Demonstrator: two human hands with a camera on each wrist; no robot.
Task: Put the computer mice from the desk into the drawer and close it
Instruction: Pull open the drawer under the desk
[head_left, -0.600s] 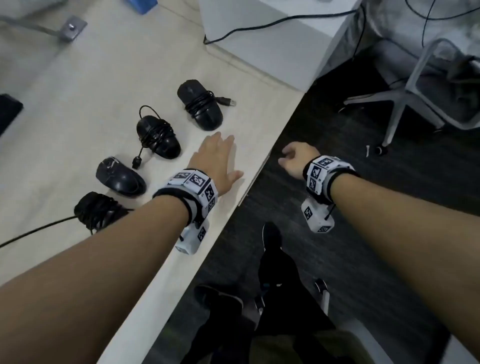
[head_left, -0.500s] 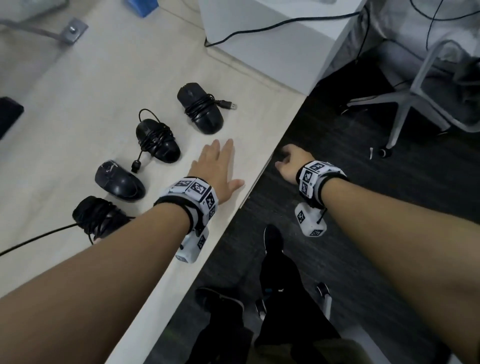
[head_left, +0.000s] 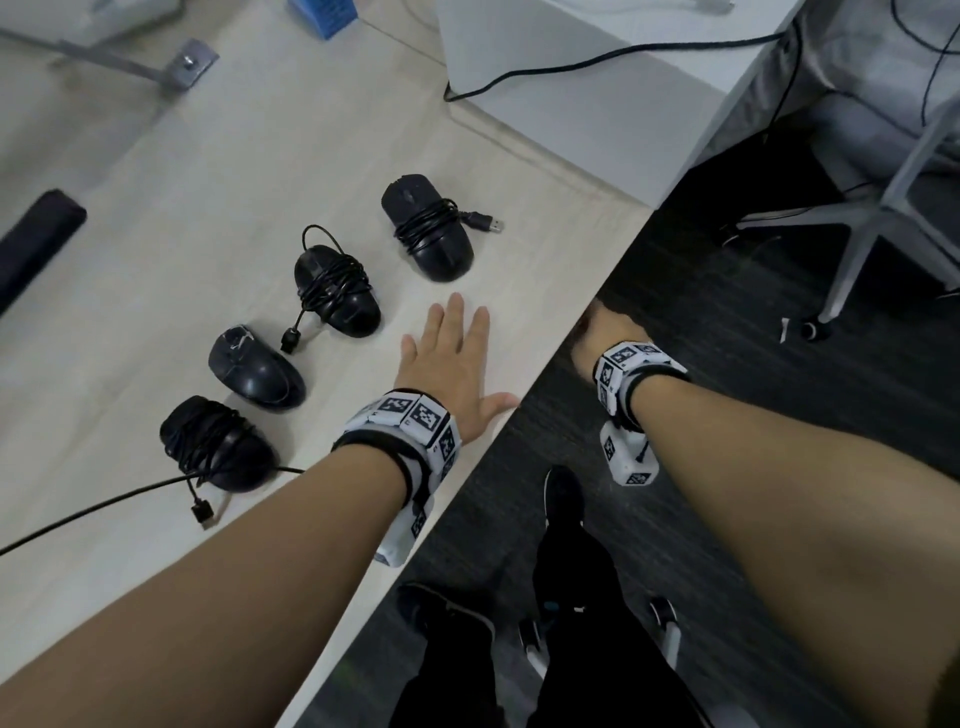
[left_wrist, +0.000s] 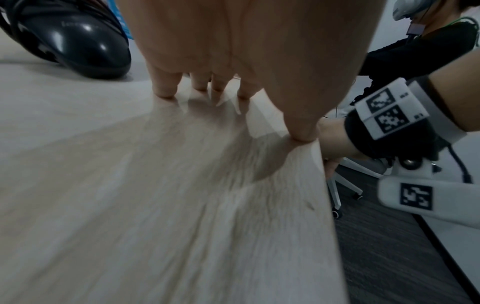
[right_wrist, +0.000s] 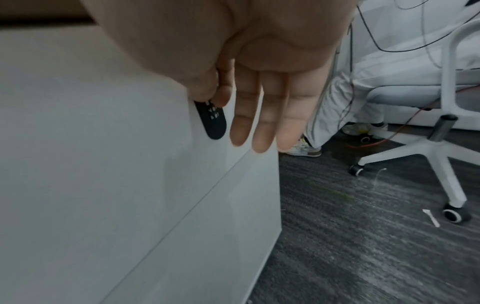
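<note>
under the bench edge: right hand at the drawer pull

under the bench (head_left: 156, 208) lip at frame centre, the right hand (right_wrist: 233, 86) pinches the black tab (right_wrist: 213, 121) on the white drawer (right_wrist: 116, 164) front between thumb and forefinger, other fingers straight. the drawer looks closed. a good pull would likely run straight out, level, with the grip firm on the tab. the left hand (head_left: 449, 364) lies flat and open on the bench, holding nothing, likely steadying. four mice sit left of it in a diagonal row: far mouse (head_left: 428, 228), second mouse (head_left: 335, 288), third mouse (head_left: 254, 369), near mouse (head_left: 215, 441). three are wound in their cords.
</note>
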